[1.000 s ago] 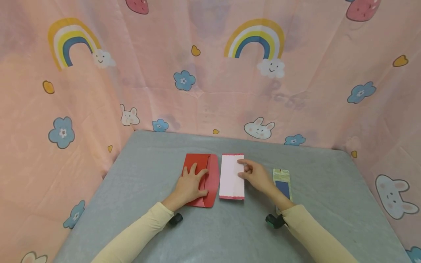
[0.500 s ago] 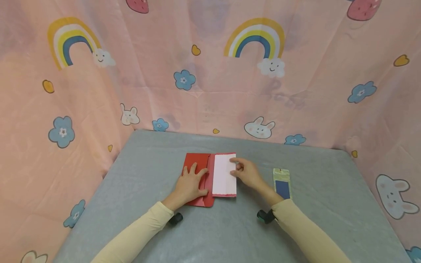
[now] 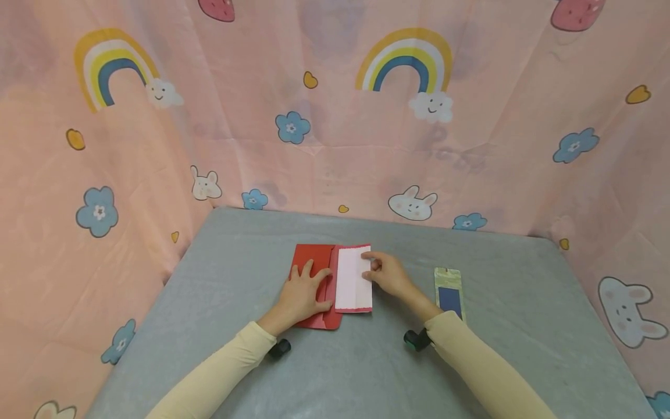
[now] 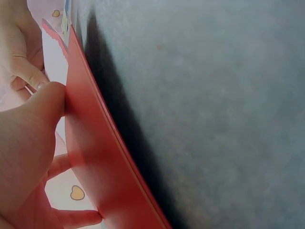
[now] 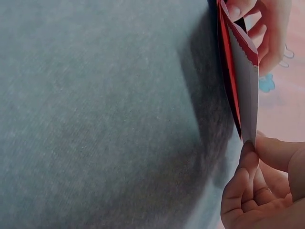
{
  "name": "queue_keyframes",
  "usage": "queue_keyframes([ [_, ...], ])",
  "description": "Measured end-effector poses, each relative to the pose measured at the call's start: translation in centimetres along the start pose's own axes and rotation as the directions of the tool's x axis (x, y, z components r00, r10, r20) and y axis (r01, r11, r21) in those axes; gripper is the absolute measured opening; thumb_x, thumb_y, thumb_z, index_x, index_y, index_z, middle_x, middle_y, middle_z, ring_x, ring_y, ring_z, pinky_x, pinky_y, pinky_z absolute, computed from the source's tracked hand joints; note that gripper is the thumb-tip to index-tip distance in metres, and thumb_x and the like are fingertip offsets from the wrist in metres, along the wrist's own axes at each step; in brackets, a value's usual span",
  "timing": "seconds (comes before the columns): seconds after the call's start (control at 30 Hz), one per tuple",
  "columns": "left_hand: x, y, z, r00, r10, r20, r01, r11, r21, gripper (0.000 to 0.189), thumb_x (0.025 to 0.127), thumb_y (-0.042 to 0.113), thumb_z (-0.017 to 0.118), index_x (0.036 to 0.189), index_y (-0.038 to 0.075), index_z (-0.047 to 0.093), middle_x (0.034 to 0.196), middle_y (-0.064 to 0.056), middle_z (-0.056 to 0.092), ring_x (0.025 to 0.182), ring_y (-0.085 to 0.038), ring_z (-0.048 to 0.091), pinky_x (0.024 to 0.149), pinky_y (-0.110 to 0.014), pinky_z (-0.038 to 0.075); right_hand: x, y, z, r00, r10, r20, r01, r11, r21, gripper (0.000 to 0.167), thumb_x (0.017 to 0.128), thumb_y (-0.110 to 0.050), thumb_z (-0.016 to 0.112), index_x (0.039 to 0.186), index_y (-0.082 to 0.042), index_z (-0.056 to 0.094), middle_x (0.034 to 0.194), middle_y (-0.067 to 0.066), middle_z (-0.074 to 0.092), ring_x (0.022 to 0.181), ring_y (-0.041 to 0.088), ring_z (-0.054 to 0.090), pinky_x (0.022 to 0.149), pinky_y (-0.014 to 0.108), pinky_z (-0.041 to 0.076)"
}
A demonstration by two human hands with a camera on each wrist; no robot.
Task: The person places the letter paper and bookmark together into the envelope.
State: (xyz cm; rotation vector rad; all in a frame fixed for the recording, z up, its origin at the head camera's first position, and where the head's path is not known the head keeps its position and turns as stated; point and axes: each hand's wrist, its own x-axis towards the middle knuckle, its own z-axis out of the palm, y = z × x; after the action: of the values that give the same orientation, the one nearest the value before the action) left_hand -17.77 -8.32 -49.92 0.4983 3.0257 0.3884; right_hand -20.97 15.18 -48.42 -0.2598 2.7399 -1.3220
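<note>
A red envelope (image 3: 316, 252) lies flat in the middle of the table, its lighter flap spread to the right. On it rests my left hand (image 3: 298, 295), fingers spread and pressing it down; the left wrist view shows the thumb (image 4: 50, 98) against the envelope's face. My right hand (image 3: 392, 278) pinches the right edge of a folded white card (image 3: 349, 282) with red scalloped ends. The card overlaps the flap, hiding much of it. In the right wrist view thumb and fingertips hold the card's edge (image 5: 249, 109) tilted up beside the envelope.
A slim gold-green packet (image 3: 448, 278) with a dark blue panel lies right of my right hand, partly behind the forearm. Grey cloth covers the table (image 3: 251, 233). A pink patterned curtain (image 3: 335, 169) stands behind and at both sides.
My right hand has moved left with the white card, from beside the envelope to over its flap. The left hand has stayed in place on the envelope.
</note>
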Motion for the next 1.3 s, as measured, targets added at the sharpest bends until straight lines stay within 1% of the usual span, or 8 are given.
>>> queue_keyframes([
  [0.2, 0.0, -0.1, 0.0, 1.000, 0.004, 0.009, -0.004, 1.000, -0.009, 0.075, 0.078, 0.049, 0.077, 0.143, 0.027, 0.049, 0.153, -0.021, 0.039, 0.136, -0.054, 0.039, 0.090, -0.056, 0.055, 0.2, 0.1, 0.2, 1.000, 0.001, 0.006, -0.001, 1.000, -0.007, 0.042, 0.087, -0.005, 0.072, 0.127, -0.001, 0.063, 0.074, 0.005, 0.049, 0.059, 0.014, 0.042, 0.055, 0.025, 0.036],
  [0.47, 0.2, -0.4, -0.1, 1.000, 0.012, 0.023, -0.011, 1.000, -0.012, 0.064, 0.086, 0.043, 0.069, 0.144, 0.027, 0.048, 0.153, -0.021, 0.039, 0.135, -0.053, 0.042, 0.092, -0.055, 0.055, 0.3, 0.0, 0.5, 1.000, 0.020, -0.003, -0.020, 0.999, -0.028, 0.042, 0.086, -0.006, 0.073, 0.127, -0.002, 0.064, 0.074, 0.006, 0.051, 0.061, 0.015, 0.044, 0.056, 0.024, 0.037],
  [0.63, 0.2, -0.3, -0.2, 0.999, 0.010, 0.035, -0.010, 1.000, -0.003, 0.061, 0.088, 0.042, 0.066, 0.145, 0.027, 0.047, 0.154, -0.021, 0.039, 0.135, -0.054, 0.041, 0.092, -0.056, 0.055, 0.5, -0.1, 0.8, 1.000, 0.000, -0.003, 0.000, 0.999, -0.045, 0.041, 0.086, -0.005, 0.073, 0.126, -0.001, 0.065, 0.074, 0.006, 0.051, 0.060, 0.015, 0.044, 0.056, 0.024, 0.037],
  [0.77, 0.2, -0.2, -0.3, 0.999, 0.010, 0.035, -0.011, 1.000, 0.020, 0.060, 0.089, 0.041, 0.065, 0.144, 0.028, 0.048, 0.153, -0.022, 0.040, 0.134, -0.055, 0.042, 0.090, -0.057, 0.055, 0.5, -0.3, 0.9, 1.000, -0.018, 0.000, 0.018, 0.999, -0.047, 0.041, 0.086, -0.005, 0.073, 0.126, 0.000, 0.065, 0.074, 0.005, 0.051, 0.059, 0.014, 0.044, 0.054, 0.025, 0.037],
  [0.9, 0.2, -0.2, -0.3, 0.999, 0.005, 0.032, -0.006, 1.000, 0.031, 0.059, 0.089, 0.040, 0.064, 0.144, 0.028, 0.048, 0.153, -0.021, 0.040, 0.134, -0.055, 0.042, 0.090, -0.057, 0.055, 0.7, -0.4, 1.2, 1.000, -0.012, 0.000, 0.012, 0.999, -0.036, 0.041, 0.086, -0.005, 0.073, 0.125, -0.001, 0.065, 0.073, 0.005, 0.051, 0.059, 0.014, 0.044, 0.055, 0.025, 0.038],
  [1.1, 0.3, -0.3, -0.2, 1.000, 0.005, 0.027, -0.006, 1.000, 0.029, 0.058, 0.088, 0.039, 0.065, 0.143, 0.028, 0.049, 0.153, -0.021, 0.040, 0.134, -0.054, 0.042, 0.090, -0.057, 0.055, 0.9, -0.4, 1.5, 1.000, -0.007, 0.005, 0.007, 0.999, -0.035, 0.041, 0.086, -0.005, 0.073, 0.126, -0.001, 0.064, 0.073, 0.005, 0.052, 0.057, 0.014, 0.045, 0.054, 0.025, 0.038],
  [1.3, 0.3, -0.3, -0.1, 1.000, 0.000, 0.031, -0.001, 1.000, 0.017, 0.060, 0.087, 0.039, 0.067, 0.143, 0.028, 0.049, 0.153, -0.021, 0.040, 0.135, -0.054, 0.041, 0.093, -0.058, 0.054, 1.0, -0.7, 1.7, 1.000, -0.006, 0.003, 0.006, 1.000, -0.030, 0.041, 0.085, -0.005, 0.073, 0.125, -0.001, 0.065, 0.072, 0.004, 0.052, 0.057, 0.013, 0.045, 0.053, 0.025, 0.038],
])
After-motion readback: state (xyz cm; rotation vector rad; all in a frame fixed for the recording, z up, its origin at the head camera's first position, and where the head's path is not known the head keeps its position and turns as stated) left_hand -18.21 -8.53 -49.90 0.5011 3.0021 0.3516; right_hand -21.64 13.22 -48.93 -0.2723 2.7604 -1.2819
